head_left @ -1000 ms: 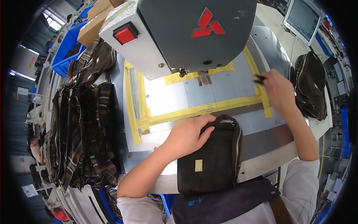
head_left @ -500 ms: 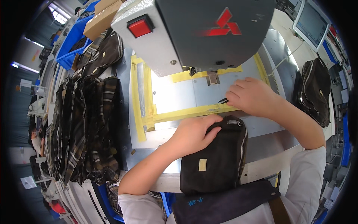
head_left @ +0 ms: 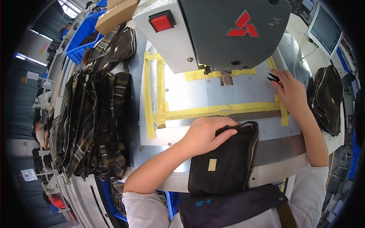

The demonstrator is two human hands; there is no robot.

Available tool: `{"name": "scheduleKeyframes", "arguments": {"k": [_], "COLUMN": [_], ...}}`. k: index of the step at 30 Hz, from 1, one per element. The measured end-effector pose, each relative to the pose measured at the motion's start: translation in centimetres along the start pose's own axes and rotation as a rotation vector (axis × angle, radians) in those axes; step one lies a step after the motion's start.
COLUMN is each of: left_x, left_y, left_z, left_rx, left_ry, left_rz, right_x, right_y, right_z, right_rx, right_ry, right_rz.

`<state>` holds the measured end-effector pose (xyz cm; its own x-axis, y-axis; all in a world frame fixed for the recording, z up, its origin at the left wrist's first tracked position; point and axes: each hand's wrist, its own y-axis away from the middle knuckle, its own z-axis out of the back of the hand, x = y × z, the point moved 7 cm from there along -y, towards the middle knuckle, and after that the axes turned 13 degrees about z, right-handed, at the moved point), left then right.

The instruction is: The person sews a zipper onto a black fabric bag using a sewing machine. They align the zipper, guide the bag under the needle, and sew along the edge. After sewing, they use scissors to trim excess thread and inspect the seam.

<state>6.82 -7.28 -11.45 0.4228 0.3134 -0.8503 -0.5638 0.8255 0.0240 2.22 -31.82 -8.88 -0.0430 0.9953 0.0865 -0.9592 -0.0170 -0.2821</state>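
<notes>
Two hands hold two things: one pouch and one pair of snips. The left hand has thumb and fingers clamped on the top edge of the pouch; the right hand has its fingers curled around the snips, whose two dark pointed tips stick out, slightly apart. One machine stands beyond them, with one square red button. To the left lies one heap of cloth pieces, too overlapped to count. Behind it, two tan patches show among dark pouches; at the far right, pouches or a single pouch show one patch, the number unclear.

The machine's front is smooth dark grey, its side pale and pebbled. Under it, strips of yellow tape frame a shiny flat plate. The heap is soft, creased plaid in brown, black and white, with metal zips. Near it are a blue plastic bin and a cardboard box.

The held pouch is dark brown cloth, roughly rectangular, with one small tan patch and a silvery toothed zip down its right side. It lies across the tabletop's near edge, its lower end at the dark apron.
</notes>
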Motion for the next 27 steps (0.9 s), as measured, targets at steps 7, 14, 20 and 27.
{"name": "scheduleKeyframes", "arguments": {"k": [7, 14, 20, 27], "left_x": [0.5, -0.3, -2.0, -2.6], "left_y": [-0.2, 0.0, 1.4, 2.6], "left_z": [1.8, 3.6, 3.4, 2.7], "left_rx": [-0.223, -0.434, -0.53, -0.463], "left_ry": [0.11, 0.095, -0.095, -0.171], "left_rz": [0.025, -0.075, -0.375, -0.502], "right_x": [7.4, 10.7, 11.5, 12.1], "right_y": [1.2, -0.1, 0.3, 2.0], "right_z": [1.1, -0.7, 0.0, 1.0], "right_rx": [-0.072, 0.042, -0.261, -0.496], "right_ry": [-0.446, -0.991, -0.82, -0.532], "right_rz": [0.34, 0.081, 0.477, 0.795]}}
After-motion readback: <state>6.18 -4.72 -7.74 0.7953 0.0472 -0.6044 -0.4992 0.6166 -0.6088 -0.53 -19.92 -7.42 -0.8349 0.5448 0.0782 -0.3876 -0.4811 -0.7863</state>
